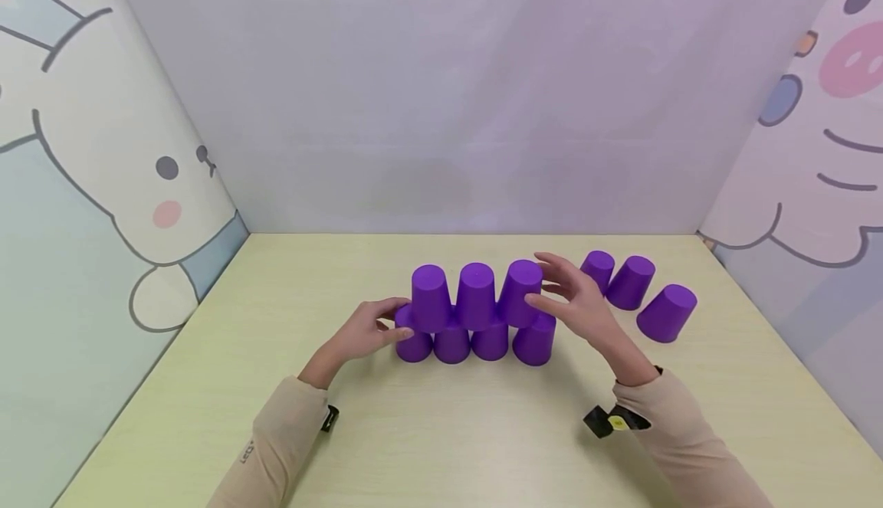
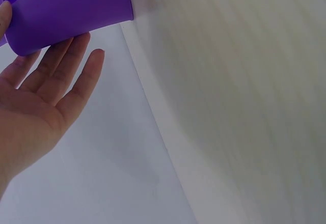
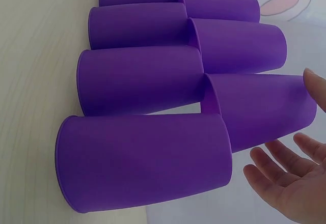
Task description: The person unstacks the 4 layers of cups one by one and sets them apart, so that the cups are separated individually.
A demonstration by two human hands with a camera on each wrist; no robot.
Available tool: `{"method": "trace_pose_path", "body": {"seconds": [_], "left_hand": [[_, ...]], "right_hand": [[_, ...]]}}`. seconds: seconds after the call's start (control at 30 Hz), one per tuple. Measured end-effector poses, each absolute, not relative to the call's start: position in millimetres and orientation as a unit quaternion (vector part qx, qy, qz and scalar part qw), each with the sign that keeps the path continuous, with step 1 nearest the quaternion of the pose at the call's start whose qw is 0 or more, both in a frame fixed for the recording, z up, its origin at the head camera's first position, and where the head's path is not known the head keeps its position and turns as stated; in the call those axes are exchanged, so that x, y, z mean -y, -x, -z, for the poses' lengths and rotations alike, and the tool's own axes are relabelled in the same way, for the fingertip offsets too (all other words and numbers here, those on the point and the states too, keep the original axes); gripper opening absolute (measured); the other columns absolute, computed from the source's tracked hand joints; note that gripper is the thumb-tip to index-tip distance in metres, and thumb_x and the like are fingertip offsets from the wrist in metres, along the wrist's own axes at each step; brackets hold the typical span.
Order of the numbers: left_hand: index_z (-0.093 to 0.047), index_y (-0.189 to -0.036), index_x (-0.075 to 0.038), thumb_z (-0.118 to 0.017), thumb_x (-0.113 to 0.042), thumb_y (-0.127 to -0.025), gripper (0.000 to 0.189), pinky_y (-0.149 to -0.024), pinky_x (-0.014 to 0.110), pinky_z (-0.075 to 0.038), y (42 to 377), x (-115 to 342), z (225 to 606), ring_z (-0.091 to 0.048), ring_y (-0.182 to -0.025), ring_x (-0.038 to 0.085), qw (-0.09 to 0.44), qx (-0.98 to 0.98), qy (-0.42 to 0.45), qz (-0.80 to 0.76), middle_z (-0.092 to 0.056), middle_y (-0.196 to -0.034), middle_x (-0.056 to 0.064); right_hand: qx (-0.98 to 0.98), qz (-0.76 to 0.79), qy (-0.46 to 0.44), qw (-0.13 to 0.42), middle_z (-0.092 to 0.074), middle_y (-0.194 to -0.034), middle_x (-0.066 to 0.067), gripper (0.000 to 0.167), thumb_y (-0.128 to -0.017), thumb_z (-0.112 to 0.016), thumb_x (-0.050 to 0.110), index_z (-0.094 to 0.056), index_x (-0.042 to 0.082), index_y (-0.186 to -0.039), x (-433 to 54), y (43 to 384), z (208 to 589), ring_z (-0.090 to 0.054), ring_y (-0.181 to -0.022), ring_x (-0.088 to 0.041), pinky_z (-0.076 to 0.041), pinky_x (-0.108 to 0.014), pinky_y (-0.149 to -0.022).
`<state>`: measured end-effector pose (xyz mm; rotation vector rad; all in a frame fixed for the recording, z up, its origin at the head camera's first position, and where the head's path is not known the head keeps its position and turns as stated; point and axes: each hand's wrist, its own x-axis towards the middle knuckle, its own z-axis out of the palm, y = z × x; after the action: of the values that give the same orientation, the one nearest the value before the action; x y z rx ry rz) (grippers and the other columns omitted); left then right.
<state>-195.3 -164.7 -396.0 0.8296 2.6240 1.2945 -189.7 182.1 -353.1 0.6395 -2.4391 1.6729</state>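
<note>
Purple plastic cups stand upside down in two rows, with three resting on the rims' opposite ends of a lower row of several. My left hand holds the lower row's leftmost cup, thumb in front and fingers behind; the left wrist view shows that cup between them. At the other end my right hand holds the upper row's rightmost cup, thumb on its near side. In the right wrist view this cup has fingertips right at its edge. Beside it stands the upper middle cup.
To the right, three more purple cups stand upside down: one partly behind my right hand, a second cup near it, and a third cup farther right. The pale wooden table meets a grey back wall and cartoon-printed side panels.
</note>
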Motion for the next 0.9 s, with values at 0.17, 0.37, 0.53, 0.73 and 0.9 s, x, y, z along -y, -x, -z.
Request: {"method": "trace_pose_path", "body": {"seconds": [0.17, 0.37, 0.53, 0.73, 0.9], "left_hand": [[-0.050, -0.121, 0.010, -0.064, -0.006, -0.084, 0.042, -0.074, 0.039, -0.050, 186, 159, 380, -0.058, -0.094, 0.034, 0.054, -0.861, -0.273, -0.426, -0.061, -0.105, 0.021], [-0.050, -0.119, 0.012, -0.063, -0.005, -0.084, 0.040, -0.074, 0.039, -0.049, 175, 155, 360, -0.058, -0.093, 0.034, 0.060, -0.860, -0.274, -0.426, -0.061, -0.104, 0.022], [-0.050, -0.120, 0.011, -0.063, -0.005, -0.084, 0.041, -0.075, 0.039, -0.049, 174, 155, 359, -0.058, -0.094, 0.034, 0.061, -0.860, -0.274, -0.427, -0.061, -0.105, 0.022], [-0.049, -0.121, 0.011, -0.063, -0.005, -0.085, 0.042, -0.075, 0.040, -0.049, 178, 156, 366, -0.058, -0.094, 0.035, 0.060, -0.859, -0.273, -0.429, -0.061, -0.106, 0.023], [-0.051, -0.123, 0.005, -0.065, -0.013, -0.085, 0.044, -0.074, 0.036, -0.050, 191, 163, 389, -0.058, -0.095, 0.029, 0.055, -0.857, -0.276, -0.432, -0.062, -0.106, 0.017]], "right_hand": [[0.803, -0.555, -0.210, 0.058, -0.054, -0.121, -0.014, 0.057, -0.080, -0.070, 0.010, -0.045, 0.005, -0.132, -177, 191, 350, -0.051, -0.107, -0.015, -0.042, -0.035, -0.092], [0.805, -0.557, -0.196, 0.052, -0.056, -0.116, -0.012, 0.052, -0.081, -0.070, 0.013, -0.049, 0.003, -0.127, -173, 192, 348, -0.052, -0.102, -0.011, -0.042, -0.027, -0.090], [0.802, -0.561, -0.195, 0.065, -0.057, -0.113, -0.013, 0.049, -0.081, -0.070, 0.012, -0.050, 0.001, -0.124, -173, 191, 347, -0.053, -0.100, -0.010, -0.043, -0.023, -0.088], [0.800, -0.558, -0.202, 0.087, -0.057, -0.112, -0.011, 0.048, -0.081, -0.069, 0.012, -0.051, 0.001, -0.123, -178, 187, 341, -0.054, -0.098, -0.008, -0.043, -0.019, -0.086], [0.801, -0.557, -0.194, 0.102, -0.058, -0.109, -0.004, 0.048, -0.082, -0.068, 0.012, -0.050, 0.001, -0.125, -189, 183, 333, -0.055, -0.097, -0.007, -0.043, -0.018, -0.084]]}}
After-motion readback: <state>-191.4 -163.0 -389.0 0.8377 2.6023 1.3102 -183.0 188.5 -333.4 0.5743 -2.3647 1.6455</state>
